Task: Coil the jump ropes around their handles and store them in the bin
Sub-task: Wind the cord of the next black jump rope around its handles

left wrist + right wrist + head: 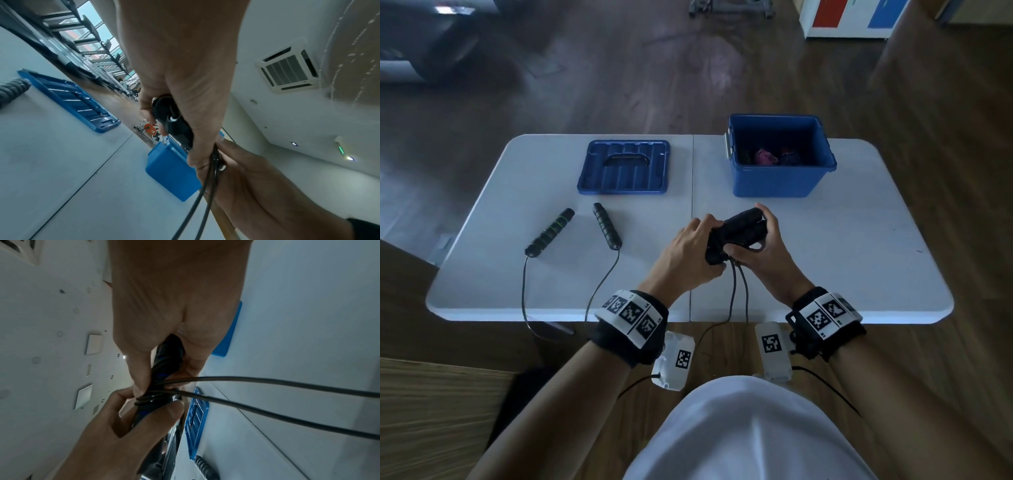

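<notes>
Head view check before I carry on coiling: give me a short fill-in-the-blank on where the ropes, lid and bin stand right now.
1. The pair of black handles is gripped by ____ hands.
2. The second rope's handles lie on the table in front of the blue ____.
3. The blue bin stands open and already holds ____ items.
4. Two strands of cord hang off the table's ____ edge.

Missing words: both; lid; colourful; near

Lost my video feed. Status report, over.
Left hand and right hand grip paired handles, rope barely coiled. Second rope uncoiled on table. Bin open, path clear.
</notes>
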